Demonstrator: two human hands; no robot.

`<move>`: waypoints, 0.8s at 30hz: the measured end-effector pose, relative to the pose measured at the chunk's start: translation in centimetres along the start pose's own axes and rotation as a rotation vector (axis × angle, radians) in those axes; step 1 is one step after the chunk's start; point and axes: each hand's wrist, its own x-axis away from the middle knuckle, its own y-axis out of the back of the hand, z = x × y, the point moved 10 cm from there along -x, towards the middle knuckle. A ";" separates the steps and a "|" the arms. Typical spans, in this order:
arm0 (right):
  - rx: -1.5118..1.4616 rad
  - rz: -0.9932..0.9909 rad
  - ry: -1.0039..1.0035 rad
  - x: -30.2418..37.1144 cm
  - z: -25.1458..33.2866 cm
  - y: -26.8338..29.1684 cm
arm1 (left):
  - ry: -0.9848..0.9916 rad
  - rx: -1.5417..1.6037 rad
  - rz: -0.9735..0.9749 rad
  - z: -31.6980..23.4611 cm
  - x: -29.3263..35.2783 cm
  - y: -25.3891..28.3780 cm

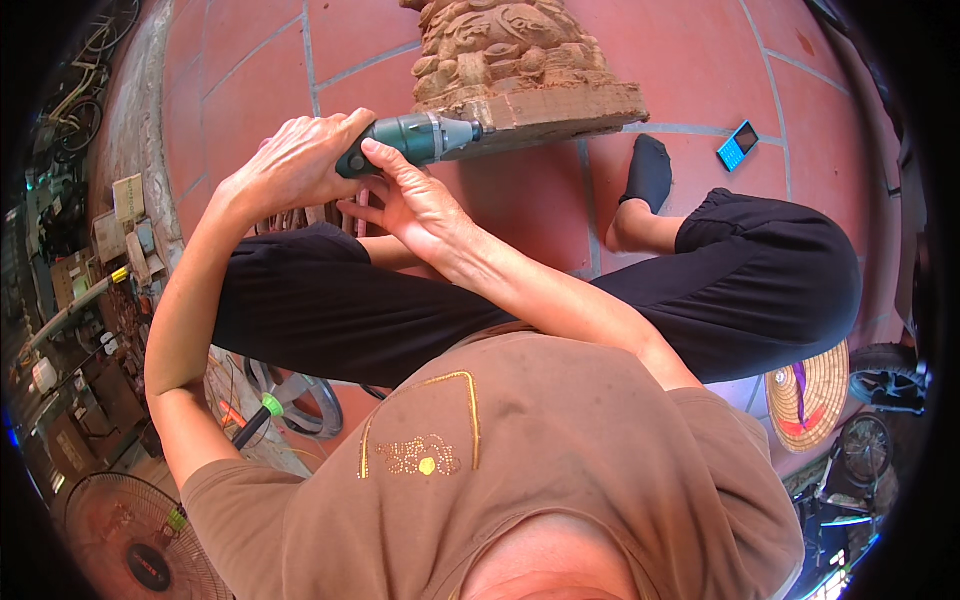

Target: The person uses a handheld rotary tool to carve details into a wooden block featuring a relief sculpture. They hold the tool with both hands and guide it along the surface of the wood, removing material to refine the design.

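A green die grinder (412, 138) with a grey nose lies sideways in front of me, its collet end pointing right. My left hand (300, 160) is wrapped around its rear end. From below, my right hand (418, 205) grips the same tool, the thumb on its body and the other fingers partly hidden beneath. Just beyond the nose stands a carved wooden piece (510, 50) with dusty relief work on a thick block base (560, 107). The collet overlaps the base's front edge in the picture; I cannot tell whether they touch. No bit can be made out.
Red floor tiles (690, 60) surround the carving. A blue keypad phone (738, 145) lies at the right, past my socked foot (648, 175). Wooden pieces and clutter (110, 235) line the left side. A fan (145, 545) stands lower left, a woven hat (808, 400) lower right.
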 end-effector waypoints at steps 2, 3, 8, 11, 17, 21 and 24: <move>0.001 -0.004 -0.004 0.0 0.0 0.0 | -0.008 0.007 0.025 -0.1 -0.2 -0.1; 0.002 -0.006 -0.004 0.0 0.0 0.1 | -0.011 0.010 0.020 0.0 -0.2 -0.1; 0.023 -0.001 0.029 -0.6 1.0 -0.3 | 0.064 0.040 0.066 0.8 -0.9 0.1; 0.021 0.003 0.033 -0.7 1.1 -0.2 | -0.019 -0.002 -0.035 0.3 -0.9 0.6; 0.030 0.009 0.034 -1.0 1.4 -0.1 | 0.038 0.007 0.030 1.2 -1.2 0.0; 0.043 0.016 0.028 -1.3 1.5 -0.2 | 0.018 -0.007 0.006 1.2 -1.2 0.1; 0.033 0.011 0.032 -1.3 1.4 -0.1 | 0.030 0.002 0.012 1.0 -1.2 0.2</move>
